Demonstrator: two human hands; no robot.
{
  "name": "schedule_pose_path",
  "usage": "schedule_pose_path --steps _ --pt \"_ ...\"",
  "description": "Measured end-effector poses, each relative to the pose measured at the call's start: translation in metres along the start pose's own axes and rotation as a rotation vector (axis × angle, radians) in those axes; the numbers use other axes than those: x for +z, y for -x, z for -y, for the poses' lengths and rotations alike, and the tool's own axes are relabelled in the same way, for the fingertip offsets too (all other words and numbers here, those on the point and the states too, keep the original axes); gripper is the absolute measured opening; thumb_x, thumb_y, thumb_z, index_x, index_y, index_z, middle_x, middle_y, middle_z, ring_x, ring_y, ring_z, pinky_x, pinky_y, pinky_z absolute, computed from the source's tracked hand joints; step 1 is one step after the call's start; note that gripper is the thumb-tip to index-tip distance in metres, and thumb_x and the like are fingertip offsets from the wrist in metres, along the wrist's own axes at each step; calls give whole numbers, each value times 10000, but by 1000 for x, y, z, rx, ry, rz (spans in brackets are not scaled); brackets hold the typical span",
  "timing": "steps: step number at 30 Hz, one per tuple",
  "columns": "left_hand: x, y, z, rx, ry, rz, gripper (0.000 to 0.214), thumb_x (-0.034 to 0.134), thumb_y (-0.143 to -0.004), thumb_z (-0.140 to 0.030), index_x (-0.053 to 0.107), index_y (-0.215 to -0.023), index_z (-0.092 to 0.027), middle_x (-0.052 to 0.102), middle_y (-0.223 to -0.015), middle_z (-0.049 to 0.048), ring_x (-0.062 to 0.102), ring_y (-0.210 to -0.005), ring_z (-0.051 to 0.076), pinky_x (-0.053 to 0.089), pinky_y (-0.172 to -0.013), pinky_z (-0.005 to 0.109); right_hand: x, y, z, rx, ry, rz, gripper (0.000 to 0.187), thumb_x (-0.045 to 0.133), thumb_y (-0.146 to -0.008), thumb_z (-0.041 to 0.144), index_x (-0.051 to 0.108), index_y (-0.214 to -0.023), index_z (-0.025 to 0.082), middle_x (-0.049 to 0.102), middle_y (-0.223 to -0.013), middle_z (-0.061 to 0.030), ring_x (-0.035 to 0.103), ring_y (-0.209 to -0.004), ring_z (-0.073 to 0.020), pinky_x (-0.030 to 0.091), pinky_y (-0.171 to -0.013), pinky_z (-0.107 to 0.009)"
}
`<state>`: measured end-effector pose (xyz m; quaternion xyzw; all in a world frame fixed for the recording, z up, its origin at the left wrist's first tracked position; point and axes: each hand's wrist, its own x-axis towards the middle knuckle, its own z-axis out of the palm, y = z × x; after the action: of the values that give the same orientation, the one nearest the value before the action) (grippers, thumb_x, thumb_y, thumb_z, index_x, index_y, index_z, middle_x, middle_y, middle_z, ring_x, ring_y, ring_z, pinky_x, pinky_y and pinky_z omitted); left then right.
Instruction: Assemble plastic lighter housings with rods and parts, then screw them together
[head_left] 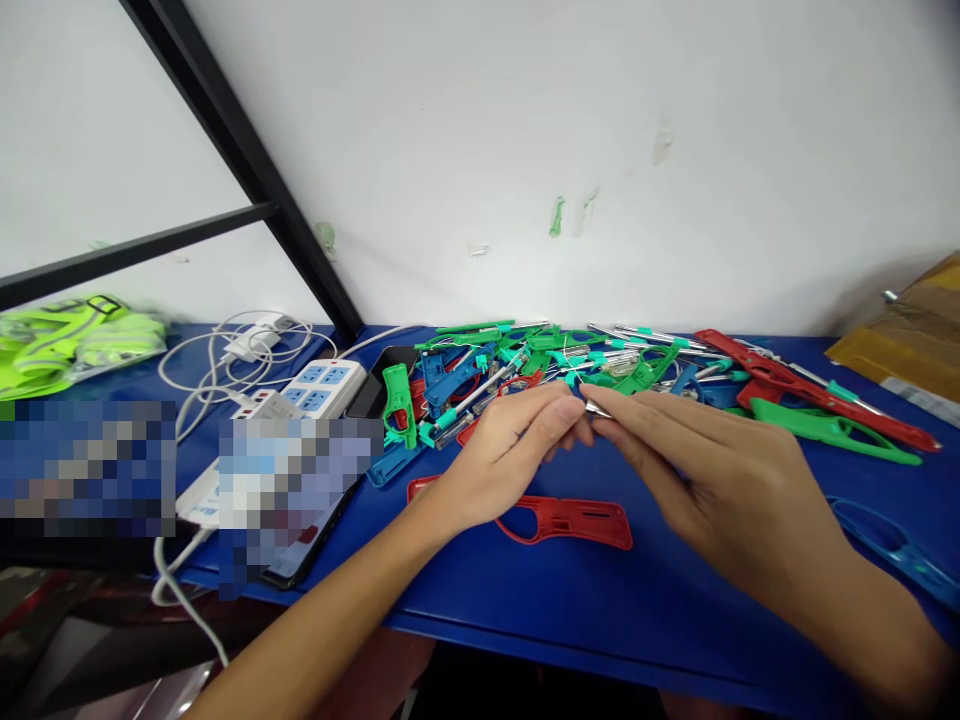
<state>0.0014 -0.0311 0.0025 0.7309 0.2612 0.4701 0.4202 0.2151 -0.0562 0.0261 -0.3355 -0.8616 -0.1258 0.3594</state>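
My left hand (510, 450) is closed, its thumb pressed against the fingers; whatever it holds is hidden behind them. My right hand (720, 475) meets it fingertip to fingertip and pinches a thin metal tube (596, 409), of which only a short shiny end shows. Below both hands, a red plastic lighter handle half (574, 520) lies on the blue table (585, 610), inner side up. Just behind the hands spreads a pile of lighter parts: green shell halves (399, 405), blue shell halves (454, 385) and metal tubes with teal fittings.
A white power strip (326, 388), tangled white cables and a phone (315, 530) lie to the left, beside a yellow-green reflective vest (75, 340). On the right are a long red shell (817, 390), a blue shell (892, 545) and a taped cardboard box (915, 320). A white wall stands behind.
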Motion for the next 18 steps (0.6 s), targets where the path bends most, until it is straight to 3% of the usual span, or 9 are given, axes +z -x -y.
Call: schedule_pose_path --steps 5,8,11,18 --pt "-3 -1 3 126 -105 -121 229 580 -1135 -396 724 -1115 -219 683 -939 18 579 -737 119 484 -683 275 -3 -4 2 195 -176 50 166 600 -1118 270 702 -1240 226 872 -1034 -46 836 -801 -219 603 -630 -274" --pt "-3 0 4 253 -191 -149 179 611 -1123 -329 751 -1132 -218 726 -955 31 623 -785 136 509 -730 297 -6 -6 4 275 -302 45 64 655 -1091 285 678 -1118 232 865 -938 -22 816 -724 -191 566 -576 -241" --pt "-2 1 7 322 -230 -179 148 631 -1112 -290 758 -1115 -213 743 -918 30 638 -800 147 515 -741 304 -7 -7 5 294 -378 39 76 678 -1078 309 683 -1072 233 864 -935 -29 821 -748 -200 581 -593 -250" --pt "1 2 10 176 -129 -215 207 644 -1105 -378 750 -1046 -210 697 -890 19 605 -775 134 494 -704 277 2 -5 4 233 -219 -19 70 655 -1087 264 711 -1065 228 849 -896 -20 769 -667 -168 519 -571 -249"
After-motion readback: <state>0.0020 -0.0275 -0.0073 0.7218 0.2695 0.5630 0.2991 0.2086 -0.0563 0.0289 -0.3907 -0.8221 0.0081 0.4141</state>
